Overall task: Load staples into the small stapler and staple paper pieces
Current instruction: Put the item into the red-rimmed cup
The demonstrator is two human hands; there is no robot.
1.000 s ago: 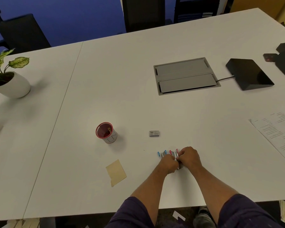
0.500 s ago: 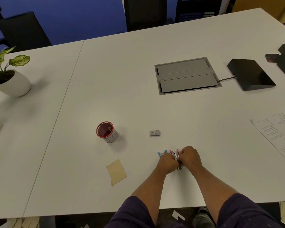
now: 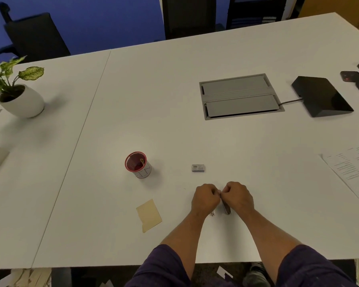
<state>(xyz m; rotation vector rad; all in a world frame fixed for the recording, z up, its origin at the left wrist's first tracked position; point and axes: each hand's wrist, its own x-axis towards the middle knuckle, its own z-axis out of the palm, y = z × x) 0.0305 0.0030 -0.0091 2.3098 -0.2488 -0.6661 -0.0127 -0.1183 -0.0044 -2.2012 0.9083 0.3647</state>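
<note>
My left hand [image 3: 206,198] and my right hand [image 3: 237,195] meet knuckle to knuckle near the table's front edge, fingers curled. Both grip the small stapler, whose two grey metal ends stick out below the hands: one under the left hand [image 3: 212,213], a longer one under the right hand [image 3: 227,210]. Most of the stapler is hidden by the fingers. A small grey staple box [image 3: 198,168] lies just beyond the hands. A tan paper piece [image 3: 148,215] lies to the left of my left forearm.
A red-rimmed cup [image 3: 137,164] stands left of the staple box. A potted plant [image 3: 21,100] is at far left. A grey cable hatch [image 3: 239,96] and a black device [image 3: 321,96] sit at the back right, printed sheets [image 3: 354,168] at the right edge.
The coloured pieces that showed above my hands are now hidden. The two metal ends now stick out separately below my hands, spread a little apart.
</note>
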